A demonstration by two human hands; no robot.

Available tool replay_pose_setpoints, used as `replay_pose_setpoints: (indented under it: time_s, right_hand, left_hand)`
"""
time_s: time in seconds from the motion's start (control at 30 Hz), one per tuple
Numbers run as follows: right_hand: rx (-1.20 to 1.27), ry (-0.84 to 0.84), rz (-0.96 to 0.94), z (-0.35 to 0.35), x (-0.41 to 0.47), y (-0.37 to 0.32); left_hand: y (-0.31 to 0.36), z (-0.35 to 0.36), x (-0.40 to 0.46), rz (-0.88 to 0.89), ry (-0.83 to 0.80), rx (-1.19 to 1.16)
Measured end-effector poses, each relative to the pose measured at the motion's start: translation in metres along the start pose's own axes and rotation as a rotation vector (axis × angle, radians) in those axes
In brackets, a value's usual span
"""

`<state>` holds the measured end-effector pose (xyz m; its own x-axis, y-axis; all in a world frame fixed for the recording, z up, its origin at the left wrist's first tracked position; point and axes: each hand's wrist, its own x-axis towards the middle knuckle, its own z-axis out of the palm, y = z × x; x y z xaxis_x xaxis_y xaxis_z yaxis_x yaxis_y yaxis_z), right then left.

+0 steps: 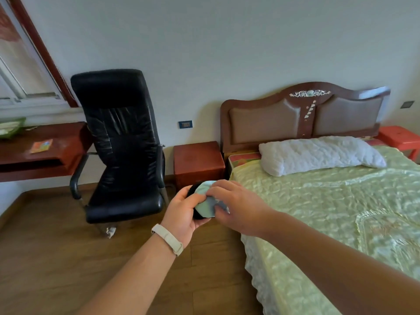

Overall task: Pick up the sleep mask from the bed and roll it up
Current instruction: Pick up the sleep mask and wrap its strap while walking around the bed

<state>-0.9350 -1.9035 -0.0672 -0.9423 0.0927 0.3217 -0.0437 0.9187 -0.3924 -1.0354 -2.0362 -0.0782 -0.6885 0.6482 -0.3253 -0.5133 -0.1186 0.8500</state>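
The sleep mask, pale green on one face with a black edge, is held in the air over the floor just left of the bed. My left hand cups it from below and the left. My right hand grips its right side, with the fingers curled over the fabric. The mask looks folded or partly curled between both hands, and much of it is hidden by my fingers.
A black office chair stands to the left on the wooden floor. A red-brown nightstand sits beside the headboard. A white pillow lies at the bed's head. A desk is at far left.
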Motion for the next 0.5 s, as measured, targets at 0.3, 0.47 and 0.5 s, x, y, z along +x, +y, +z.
replay_pose_setpoints:
  time_s: [0.3,0.47,0.5]
  right_hand:
    - [0.0,0.025,-0.06,-0.004,0.08,0.049]
    - [0.001,0.014,-0.063,0.017,0.136,0.071]
    - [-0.001,0.008,-0.049,0.024,0.147,0.077]
  left_hand:
    - [0.043,0.005,0.073,0.036,0.021,-0.03]
    - [0.064,-0.019,0.13,0.04,0.012,-0.052]
    - [0.067,-0.025,0.144,0.031,0.008,-0.053]
